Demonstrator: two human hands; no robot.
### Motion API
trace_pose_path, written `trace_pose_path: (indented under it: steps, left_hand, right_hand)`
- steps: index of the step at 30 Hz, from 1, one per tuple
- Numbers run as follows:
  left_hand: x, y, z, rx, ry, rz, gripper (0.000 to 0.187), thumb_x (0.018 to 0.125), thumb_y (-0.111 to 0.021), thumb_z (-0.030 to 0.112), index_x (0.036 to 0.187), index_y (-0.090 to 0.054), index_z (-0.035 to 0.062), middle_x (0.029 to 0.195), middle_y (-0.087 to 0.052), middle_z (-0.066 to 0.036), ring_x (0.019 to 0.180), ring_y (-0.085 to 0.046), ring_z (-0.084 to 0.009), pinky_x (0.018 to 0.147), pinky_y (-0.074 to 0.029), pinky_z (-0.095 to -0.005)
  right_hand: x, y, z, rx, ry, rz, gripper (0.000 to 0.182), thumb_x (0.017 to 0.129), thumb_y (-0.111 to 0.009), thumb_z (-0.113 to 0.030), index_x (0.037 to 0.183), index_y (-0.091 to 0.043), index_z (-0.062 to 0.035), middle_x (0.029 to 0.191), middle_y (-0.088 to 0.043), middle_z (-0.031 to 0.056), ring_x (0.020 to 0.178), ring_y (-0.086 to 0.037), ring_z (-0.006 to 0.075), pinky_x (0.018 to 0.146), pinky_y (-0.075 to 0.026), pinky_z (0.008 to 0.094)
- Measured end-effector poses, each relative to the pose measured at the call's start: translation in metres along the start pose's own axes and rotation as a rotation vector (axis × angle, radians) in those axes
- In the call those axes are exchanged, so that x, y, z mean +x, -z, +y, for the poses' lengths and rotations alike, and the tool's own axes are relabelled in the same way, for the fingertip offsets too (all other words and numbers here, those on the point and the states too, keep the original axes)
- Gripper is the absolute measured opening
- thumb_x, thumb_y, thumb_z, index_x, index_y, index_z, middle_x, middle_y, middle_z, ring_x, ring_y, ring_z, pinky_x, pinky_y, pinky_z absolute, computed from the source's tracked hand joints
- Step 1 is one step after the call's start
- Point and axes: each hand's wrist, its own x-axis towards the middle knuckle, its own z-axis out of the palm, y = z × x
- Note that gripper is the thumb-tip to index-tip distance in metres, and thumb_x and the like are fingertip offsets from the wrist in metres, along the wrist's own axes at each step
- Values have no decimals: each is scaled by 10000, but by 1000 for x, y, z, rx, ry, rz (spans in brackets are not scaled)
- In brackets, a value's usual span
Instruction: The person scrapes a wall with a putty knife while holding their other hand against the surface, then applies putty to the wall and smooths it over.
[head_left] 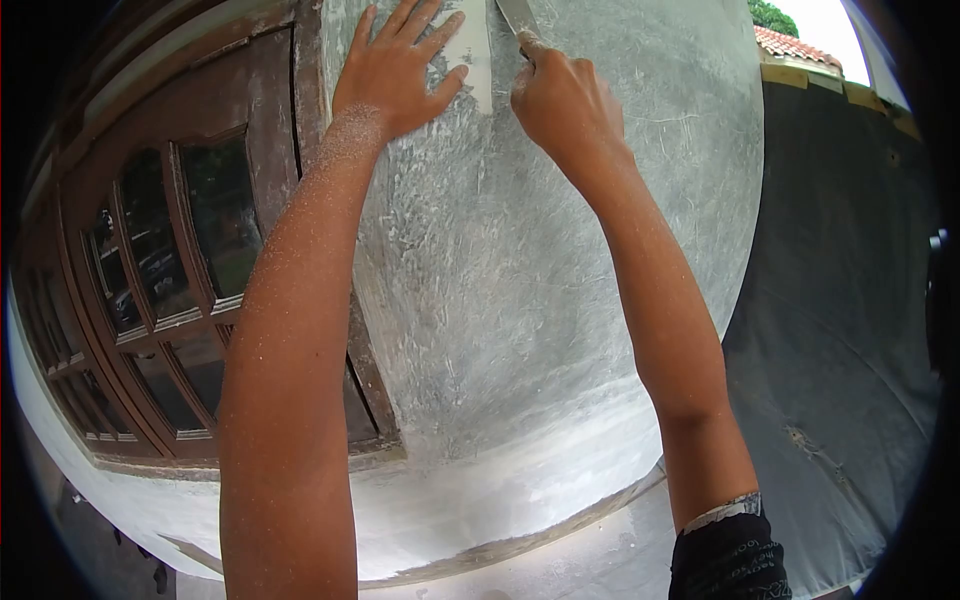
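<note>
My left hand (392, 75) lies flat with spread fingers on the grey plastered wall (520, 250), beside the window frame. In my right hand (572, 100) is a putty knife (518, 14), its metal blade pointing up and cut off by the top edge of the view. Between both hands a pale cream strip (478, 60) runs down the wall and ends just below finger level. White dust speckles my left wrist and forearm.
A brown wooden window (160, 230) with glass panes stands at left. Below, the wall turns white (500, 500) above a pale floor. A dark sheet (830, 300) hangs at right, with a tiled roof (795, 48) behind it.
</note>
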Motion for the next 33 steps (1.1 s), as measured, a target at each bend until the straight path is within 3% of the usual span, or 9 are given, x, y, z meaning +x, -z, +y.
trace_pose_path:
  steps: [5,9,12,14,18,20,23,30,33]
  left_hand:
    - [0,7,3,-3,-8,-4,678,941,-615,403,1528,-450,106,1633,-346,-145,1549,-236,-295,1275,-136,-497]
    - [0,0,0,-21,3,10,670,939,-618,396,1521,-460,105,1624,-360,-147,1546,-242,-297,1275,-138,-501]
    - [2,2,1,-51,6,11,662,938,-624,387,1515,-469,101,1624,-359,-148,1546,-242,-296,1275,-138,-502]
    - [0,9,3,-71,7,-1,658,939,-623,386,1512,-473,99,1624,-359,-149,1547,-240,-296,1276,-136,-501]
    - [-1,-3,-3,-69,-19,70,649,939,-625,376,1505,-482,91,1622,-360,-152,1549,-232,-297,1277,-130,-501]
    - [0,-5,-4,-109,-17,50,646,938,-626,374,1502,-485,91,1621,-361,-155,1550,-229,-298,1277,-129,-500]
    - [0,5,-2,-158,0,33,640,937,-627,367,1496,-492,88,1621,-360,-158,1551,-226,-299,1277,-127,-500]
    - [-1,-12,-5,-132,-44,117,643,923,-646,358,1480,-504,70,1614,-371,-152,1541,-247,-302,1273,-137,-501]
    - [-1,-6,-4,-199,-25,46,642,919,-654,354,1476,-508,70,1605,-382,-150,1537,-257,-301,1270,-147,-502]
  right_hand:
    - [24,-2,-2,39,43,99,441,948,-525,-186,1367,-659,-156,1032,-733,264,899,-736,420,791,-592,496]
    - [1,1,-5,-19,7,19,437,956,-518,-197,1367,-658,-153,1032,-734,261,899,-738,415,790,-593,492]
    - [5,0,-6,14,3,36,451,876,-561,-117,1311,-681,-113,986,-731,279,917,-731,436,798,-592,503]
    - [21,-3,-7,-15,49,110,435,968,-507,-201,1376,-651,-155,1018,-734,261,891,-730,432,803,-586,499]
    - [9,1,-16,-2,-11,63,437,969,-505,-205,1379,-646,-153,1028,-730,267,914,-720,449,832,-578,509]
    - [-6,2,-22,14,-57,13,470,892,-542,-160,1346,-665,-140,998,-725,288,952,-717,453,849,-579,509]
    - [12,0,-24,-15,-56,61,430,970,-507,-216,1367,-657,-152,1056,-726,266,963,-714,447,882,-566,506]
    - [4,-4,-28,-103,-66,79,437,964,-500,-216,1365,-660,-155,1081,-725,262,986,-704,458,917,-550,518]
    - [10,-6,-23,-54,-25,109,436,965,-491,-225,1359,-664,-153,1088,-721,267,990,-701,464,918,-550,516]
